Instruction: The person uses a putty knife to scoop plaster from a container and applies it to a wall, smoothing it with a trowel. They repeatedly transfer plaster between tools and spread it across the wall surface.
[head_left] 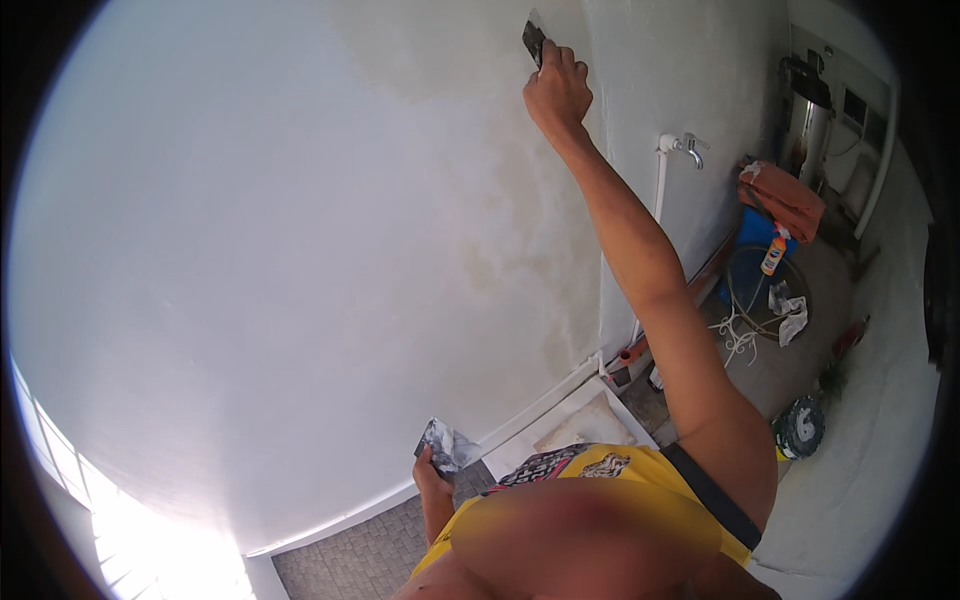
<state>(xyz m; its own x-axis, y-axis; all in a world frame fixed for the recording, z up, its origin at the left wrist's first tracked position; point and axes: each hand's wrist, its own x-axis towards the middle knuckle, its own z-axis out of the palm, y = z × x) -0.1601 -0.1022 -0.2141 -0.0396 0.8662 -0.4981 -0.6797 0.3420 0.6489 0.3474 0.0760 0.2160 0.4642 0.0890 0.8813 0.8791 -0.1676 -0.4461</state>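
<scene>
Right hand [559, 92]: raised high, arm stretched out, fingers curled round the grip of a scraper [534, 40]; the grasp looks closed, with no gap seen between palm and grip. The scraper is at the upper part of the wall [260, 250], near the corner where a second wall face begins. It looks dark, nearly black, flat and angular, with paler marks near its outer edge. It tilts up and to the left; blade contact with the wall cannot be confirmed.

Left hand [432, 482]: low, near the bottom of the wall, fingers bent round the dark edge of a flat plate [440, 444]. Exact finger placement is too small to tell. The plate has an angular outline and is smeared with white and grey paste; its right portion looks pale and shiny. Its kind cannot be settled.

Wall surface: pale grey-white over most of its area, with uneven beige-grey patches [490, 270] toward the corner, blotchy and soft-edged. Strong light washes out the lower left.

Surroundings: metal tap [690, 150] on a white pipe [661, 190] right of the corner; orange spray bottle [774, 255] beneath a reddish-brown cloth-like item [785, 200]; paint-spattered bucket [799, 428] at lower right; grey paving [350, 552] below the wall.
</scene>
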